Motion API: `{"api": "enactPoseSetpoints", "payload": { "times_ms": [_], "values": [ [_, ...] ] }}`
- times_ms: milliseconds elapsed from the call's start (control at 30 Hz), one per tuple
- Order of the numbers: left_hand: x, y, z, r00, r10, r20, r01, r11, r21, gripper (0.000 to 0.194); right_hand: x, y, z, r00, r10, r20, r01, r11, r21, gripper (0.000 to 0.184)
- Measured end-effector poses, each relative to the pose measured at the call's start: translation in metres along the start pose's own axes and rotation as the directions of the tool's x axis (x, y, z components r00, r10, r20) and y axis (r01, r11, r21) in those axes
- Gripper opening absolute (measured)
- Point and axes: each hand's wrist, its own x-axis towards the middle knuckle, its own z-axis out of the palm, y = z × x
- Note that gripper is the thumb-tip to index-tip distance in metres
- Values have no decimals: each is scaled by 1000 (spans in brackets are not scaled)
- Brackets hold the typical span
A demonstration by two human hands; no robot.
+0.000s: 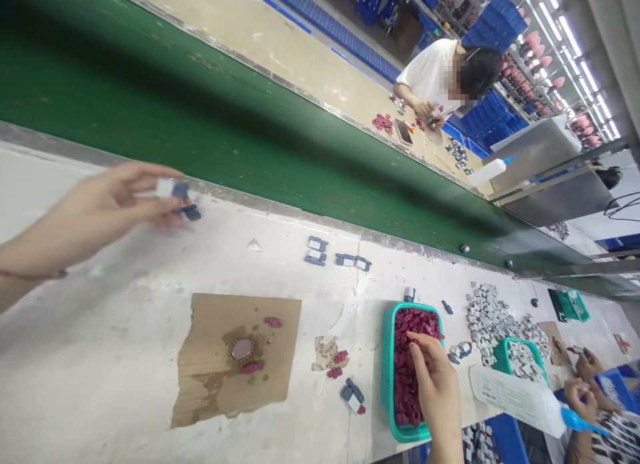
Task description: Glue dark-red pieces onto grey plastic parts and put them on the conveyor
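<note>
My left hand (pixel 125 197), somewhat blurred, is raised at the left near the table's back edge. Its fingers are closed on a small white and dark blue part (pixel 173 189), with another dark blue piece (pixel 191 212) at the fingertips. My right hand (pixel 434 377) reaches into a teal basket (pixel 387 371) filled with small maroon pieces (pixel 406 384). Its thumb and forefinger are drawn together over them; whatever lies between the tips is too small to make out. Beside the basket lies a blue and white part with a maroon tip (pixel 353 399).
A stained cardboard sheet (pixel 200 357) carries a round dish (pixel 241 349) and maroon pieces. Blue and white parts (pixel 316 251) lie behind it. Rightward are a white pile (pixel 487 317), a small teal basket (pixel 506 351), a bottle (pixel 520 397) and another person's hands (pixel 585 381). A co-worker (pixel 435 77) sits across the green belt (pixel 250 131).
</note>
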Motion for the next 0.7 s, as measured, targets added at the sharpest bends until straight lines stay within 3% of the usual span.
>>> {"api": "enactPoseSetpoints", "payload": {
  "times_ms": [133, 267, 400, 500, 600, 700],
  "values": [
    [-57, 12, 31, 980, -46, 192, 102, 950, -294, 47, -2, -33, 24, 999, -24, -21, 29, 959, 281, 24],
    [-86, 10, 57, 959, -74, 274, 203, 854, -479, 35, -5, -72, 66, 970, -54, 239, -73, 868, 491, 23],
    [-99, 7, 69, 967, -88, 240, 210, 806, -553, 31, -12, -107, 110, 885, -131, 448, -198, 763, 615, 31],
    [-105, 5, 77, 978, -62, 201, 171, 790, -589, 27, -14, -120, 134, 785, -182, 592, -273, 756, 595, 41],
    [-109, 0, 84, 988, -20, 154, 110, 792, -601, 22, -15, -122, 148, 696, -197, 690, -337, 760, 557, 48],
    [-110, -6, 87, 993, -8, 120, 80, 790, -608, 21, -16, -118, 151, 657, -222, 721, -329, 776, 539, 48]
  ]
}}
